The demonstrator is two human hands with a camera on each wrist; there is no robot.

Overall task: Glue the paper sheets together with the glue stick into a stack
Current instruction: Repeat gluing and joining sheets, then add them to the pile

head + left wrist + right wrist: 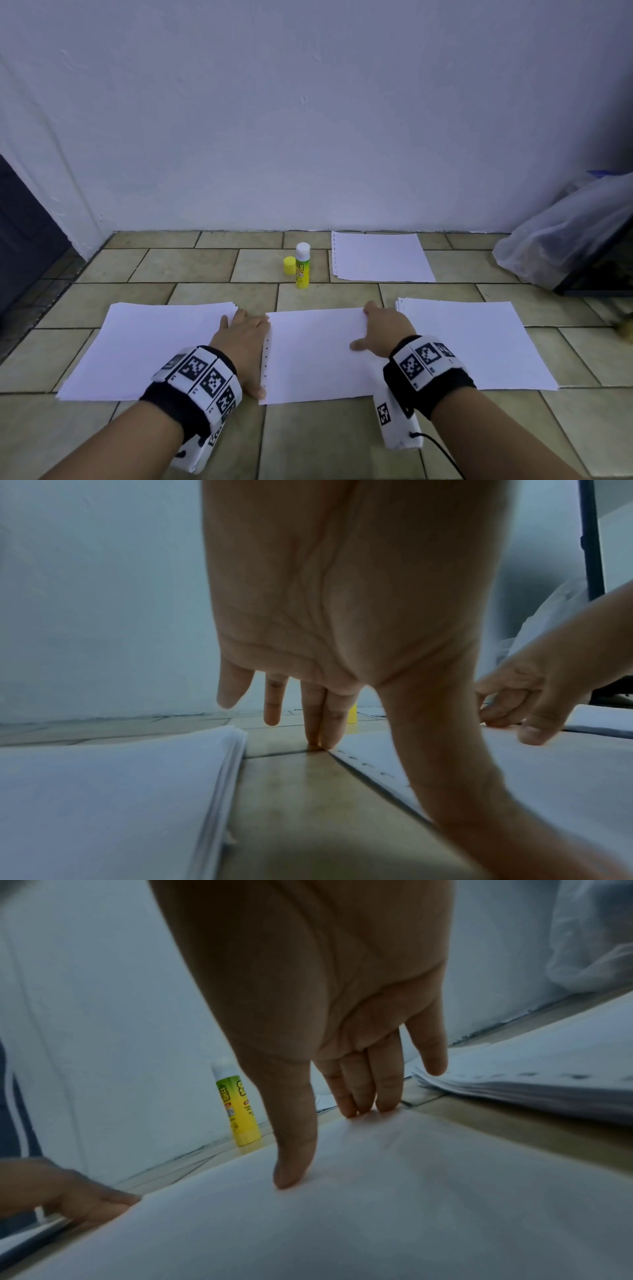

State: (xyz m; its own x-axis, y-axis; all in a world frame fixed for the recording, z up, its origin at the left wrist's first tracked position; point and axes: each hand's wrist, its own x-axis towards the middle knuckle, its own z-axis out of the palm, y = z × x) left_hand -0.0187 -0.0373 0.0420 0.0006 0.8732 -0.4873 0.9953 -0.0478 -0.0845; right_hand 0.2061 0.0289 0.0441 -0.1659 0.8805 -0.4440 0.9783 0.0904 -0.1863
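A person kneeling over a tiled floor (212,270) steadies a single middle sheet (318,356), its perforated left edge lined with small holes, between two paper piles. The left hand (245,339) lies with straight fingers along that perforated edge, the thumb stretched down the margin and the fingertips (329,737) touching the floor tile at the sheet's far left corner. The right hand (383,334) presses the sheet's far right corner with three fingers held together and the thumb splayed out flat on the paper. A narrow strip of bare tile separates the sheet from the left stack (150,349) and from the right stack (472,342). Beyond, near the wall (308,120), the uncapped glue stick (302,265) stands upright with its yellow cap (289,265) just beside it, and another far sheet (380,257) lies to its right. A translucent plastic bag (561,236) at the right edge is cut off, its contents unreadable.
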